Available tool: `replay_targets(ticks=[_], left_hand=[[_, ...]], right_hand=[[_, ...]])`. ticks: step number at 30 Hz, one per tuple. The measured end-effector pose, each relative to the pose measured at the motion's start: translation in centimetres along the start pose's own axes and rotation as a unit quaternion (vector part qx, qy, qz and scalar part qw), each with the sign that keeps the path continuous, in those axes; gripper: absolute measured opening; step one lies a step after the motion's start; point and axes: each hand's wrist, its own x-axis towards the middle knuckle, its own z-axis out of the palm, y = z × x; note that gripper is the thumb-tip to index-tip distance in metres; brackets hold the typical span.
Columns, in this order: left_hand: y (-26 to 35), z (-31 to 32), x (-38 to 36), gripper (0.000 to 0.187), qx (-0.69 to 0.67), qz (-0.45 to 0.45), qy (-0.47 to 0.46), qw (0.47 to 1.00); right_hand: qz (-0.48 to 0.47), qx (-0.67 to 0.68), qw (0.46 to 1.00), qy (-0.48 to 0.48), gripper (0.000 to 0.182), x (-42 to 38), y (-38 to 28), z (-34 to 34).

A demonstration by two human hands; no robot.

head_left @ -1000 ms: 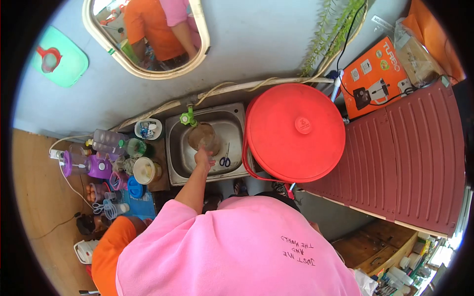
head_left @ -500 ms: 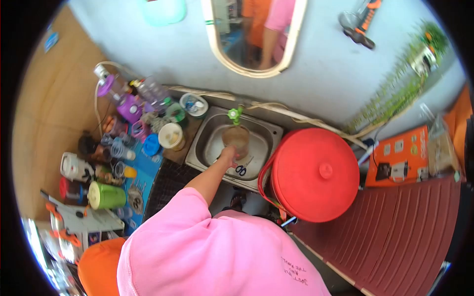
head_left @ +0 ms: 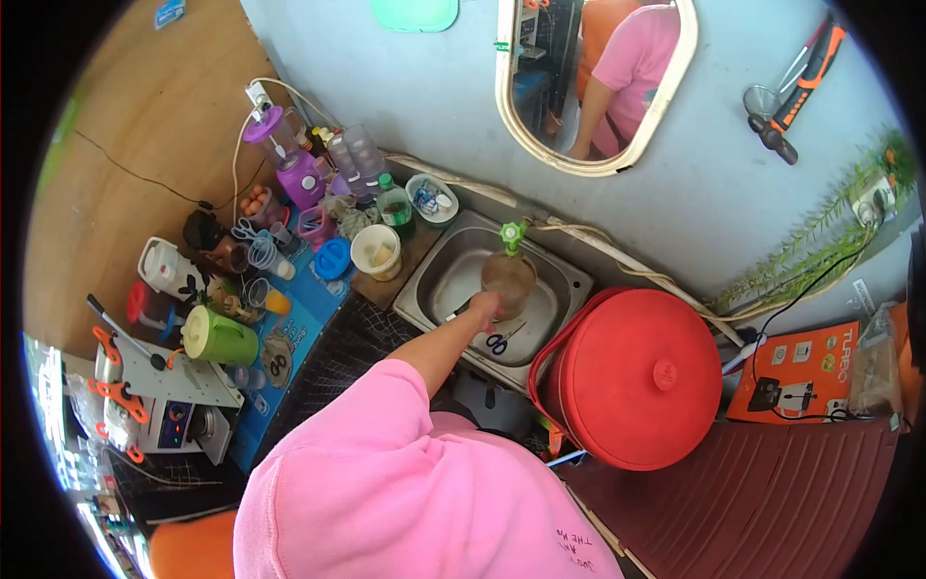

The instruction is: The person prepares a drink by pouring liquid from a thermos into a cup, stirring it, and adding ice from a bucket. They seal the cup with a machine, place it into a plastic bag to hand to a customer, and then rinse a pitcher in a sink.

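My left hand (head_left: 485, 309) reaches into the steel sink (head_left: 424, 280), its fingers closed on a see-through container (head_left: 509, 278). The container looks brownish and stands under the green tap (head_left: 513, 234); I cannot make out whether water is running. Dark-handled scissors (head_left: 498, 344) lie in the sink just below the hand. A small dark object (head_left: 460, 310) shows beside the wrist, too small to name. My right hand is out of view.
Right of the sink stands a large red lidded bucket (head_left: 627, 386). To the left are a white tub (head_left: 376, 253), a green-capped bottle (head_left: 394, 205), a purple blender (head_left: 302, 181) and a green jug (head_left: 220, 338). A mirror (head_left: 632, 164) hangs above.
The whole view has shifted, so the sink and bucket appear farther right and lower. My left hand stays on the container under the tap.
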Motion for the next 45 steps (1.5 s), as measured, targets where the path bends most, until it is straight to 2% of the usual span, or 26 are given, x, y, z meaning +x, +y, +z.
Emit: replay_targets(ticks=[8, 10, 15, 17, 19, 22, 24, 26, 29, 30, 31, 32, 34, 38, 39, 40, 45], left_hand=[[-0.7, -2.5, 4.9, 0.053, 0.055, -0.009, -0.041, 0.998], [-0.6, -3.7, 6.5, 0.049, 0.089, -0.021, -0.085, 0.992], [1.5, -5.5, 6.9, 0.047, 0.170, -0.012, -0.132, 0.976], [2.3, -6.0, 7.2, 0.048, 0.212, -0.016, -0.155, 0.965], [2.9, -6.4, 7.8, 0.051, 0.227, -0.024, -0.164, 0.960], [2.7, -6.8, 9.6, 0.052, 0.231, -0.012, -0.200, 0.952], [2.8, -6.9, 10.1, 0.053, 0.232, -0.015, -0.207, 0.950], [2.6, -7.0, 10.0, 0.053, 0.226, -0.020, -0.208, 0.951], [3.4, -6.9, 9.4, 0.052, 0.210, -0.026, -0.201, 0.957], [3.5, -7.0, 9.6, 0.052, 0.213, -0.029, -0.209, 0.954], [3.5, -7.2, 9.7, 0.052, 0.216, -0.033, -0.216, 0.952], [3.4, -7.6, 10.3, 0.052, 0.228, -0.036, -0.219, 0.948], [3.0, -7.7, 12.2, 0.064, 0.229, -0.058, -0.248, 0.940], [3.3, -8.2, 10.7, 0.051, 0.209, -0.051, -0.225, 0.950], [3.2, -8.3, 10.6, 0.052, 0.206, -0.053, -0.219, 0.952], [3.2, -8.3, 10.6, 0.052, 0.203, -0.054, -0.211, 0.955], [2.5, -9.0, 12.2, 0.053, 0.205, -0.069, -0.228, 0.949]], right_hand=[[0.025, 0.005, 0.999, 0.046, 0.029, -1.3, -0.8, 9.8], [0.021, -0.003, 0.998, 0.063, 0.029, -1.3, 0.2, 13.1], [-0.027, -0.017, 0.990, 0.138, 0.030, -0.6, 5.7, 22.3], [-0.022, -0.007, 0.985, 0.173, 0.030, -1.0, 6.0, 25.4], [0.006, -0.005, 0.978, 0.207, 0.031, -3.1, 2.8, 26.5], [0.062, 0.002, 0.966, 0.249, 0.032, -8.4, -5.5, 26.0], [0.078, 0.117, 0.972, 0.190, 0.031, -10.1, -6.8, 26.3], [0.088, 0.101, 0.973, 0.187, 0.032, -9.6, -5.2, 27.3], [0.144, 0.064, 0.978, 0.137, 0.034, -9.8, -5.4, 27.6], [0.042, -0.154, 0.984, 0.081, 0.036, -8.2, -3.5, 27.9], [-0.063, -0.363, 0.929, 0.020, 0.037, -6.8, -1.5, 28.4], [-0.058, -0.353, 0.934, 0.021, 0.037, -5.4, 0.4, 29.1], [-0.128, -0.290, 0.938, 0.138, 0.039, -3.3, 3.1, 30.4], [-0.094, -0.190, 0.960, 0.181, 0.035, -5.0, -1.8, 29.8], [-0.023, -0.061, 0.981, 0.181, 0.033, -5.0, -2.4, 29.7], [0.048, 0.070, 0.981, 0.175, 0.032, -5.0, -3.0, 29.6], [0.064, 0.066, 0.983, 0.157, 0.030, -6.1, -5.5, 28.6]])
